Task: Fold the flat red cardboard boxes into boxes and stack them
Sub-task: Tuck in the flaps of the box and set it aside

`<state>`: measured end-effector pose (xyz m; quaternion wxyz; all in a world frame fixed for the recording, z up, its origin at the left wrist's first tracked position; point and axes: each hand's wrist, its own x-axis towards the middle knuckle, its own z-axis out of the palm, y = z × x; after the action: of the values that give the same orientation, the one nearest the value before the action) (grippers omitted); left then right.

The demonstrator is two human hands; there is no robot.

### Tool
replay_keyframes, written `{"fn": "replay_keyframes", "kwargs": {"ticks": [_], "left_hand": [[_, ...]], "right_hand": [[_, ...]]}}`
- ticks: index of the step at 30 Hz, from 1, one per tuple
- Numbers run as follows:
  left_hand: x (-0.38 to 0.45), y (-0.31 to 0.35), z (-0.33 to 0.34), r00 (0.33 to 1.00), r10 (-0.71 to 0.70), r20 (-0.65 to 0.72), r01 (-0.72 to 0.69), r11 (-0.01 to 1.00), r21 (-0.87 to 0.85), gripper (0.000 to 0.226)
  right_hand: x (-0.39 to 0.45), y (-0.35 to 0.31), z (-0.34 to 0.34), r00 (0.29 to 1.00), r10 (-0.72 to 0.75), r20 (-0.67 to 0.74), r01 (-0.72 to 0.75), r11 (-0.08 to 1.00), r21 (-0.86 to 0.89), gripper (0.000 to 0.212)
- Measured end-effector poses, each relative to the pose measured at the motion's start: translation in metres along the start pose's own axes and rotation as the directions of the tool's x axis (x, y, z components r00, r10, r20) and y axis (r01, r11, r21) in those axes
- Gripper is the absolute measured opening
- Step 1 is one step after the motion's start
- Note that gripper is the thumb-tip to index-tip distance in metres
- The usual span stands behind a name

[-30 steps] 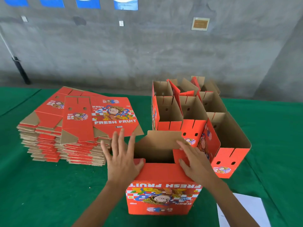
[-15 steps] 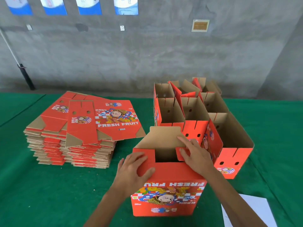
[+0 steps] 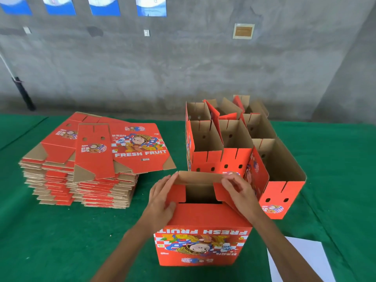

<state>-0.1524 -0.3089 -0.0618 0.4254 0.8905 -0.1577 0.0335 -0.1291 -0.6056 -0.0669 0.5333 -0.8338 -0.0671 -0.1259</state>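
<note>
A green table (image 3: 50,231) fills the lower frame. At left centre sits the stack of flat boxes (image 3: 85,169); at right centre stands a cluster of folded boxes (image 3: 240,151), open-topped. At lower centre is the box in hand (image 3: 203,237), print upside down, end flaps half closed. The left hand (image 3: 162,198) lies spread on the left flap, fingertips at the far brown flap (image 3: 199,177); the right hand (image 3: 238,190) pinches the right flap. The flap-closing step seems underway; next the far flap likely needs folding down and tucking.
</note>
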Motion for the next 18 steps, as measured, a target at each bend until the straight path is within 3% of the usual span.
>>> {"fn": "replay_keyframes", "kwargs": {"ticks": [2,4,7,9,12,15,16,18], "left_hand": [[0.001,-0.002,0.0,1.0,-0.014,-0.022,0.015,1.0,0.016,0.087],[0.01,-0.002,0.0,0.996,-0.06,-0.066,0.064,0.996,0.058,0.067],[0.023,-0.001,0.004,0.985,-0.124,-0.121,0.135,0.986,0.094,0.039],[0.026,-0.002,0.006,0.985,-0.094,-0.145,0.098,0.995,0.022,0.028],[0.024,-0.007,0.004,0.989,-0.049,-0.139,0.023,0.983,-0.182,0.037],[0.021,-0.008,0.0,0.985,-0.171,-0.033,0.137,0.874,-0.466,0.044],[0.02,-0.007,0.0,0.979,-0.201,0.007,0.181,0.865,-0.468,0.038],[0.016,-0.007,0.0,0.979,-0.198,0.057,0.206,0.935,-0.29,0.039]], "right_hand": [[-0.003,0.001,0.0,0.996,0.011,0.09,-0.008,1.0,-0.026,0.019],[-0.004,0.003,-0.002,0.982,0.07,0.173,-0.054,0.994,-0.095,0.032],[-0.002,0.002,-0.002,0.978,0.08,0.193,-0.056,0.99,-0.128,0.047],[-0.001,0.003,-0.001,0.982,0.018,0.189,0.009,0.99,-0.142,0.049],[-0.004,0.006,-0.007,0.972,-0.012,0.233,0.026,0.998,-0.055,0.04],[-0.005,0.006,-0.012,0.954,-0.008,0.3,-0.003,0.999,0.036,0.045],[-0.006,0.004,-0.011,0.948,0.017,0.316,-0.02,1.0,0.006,0.047],[-0.006,0.002,-0.008,0.94,0.093,0.329,-0.06,0.992,-0.109,0.042]]}}
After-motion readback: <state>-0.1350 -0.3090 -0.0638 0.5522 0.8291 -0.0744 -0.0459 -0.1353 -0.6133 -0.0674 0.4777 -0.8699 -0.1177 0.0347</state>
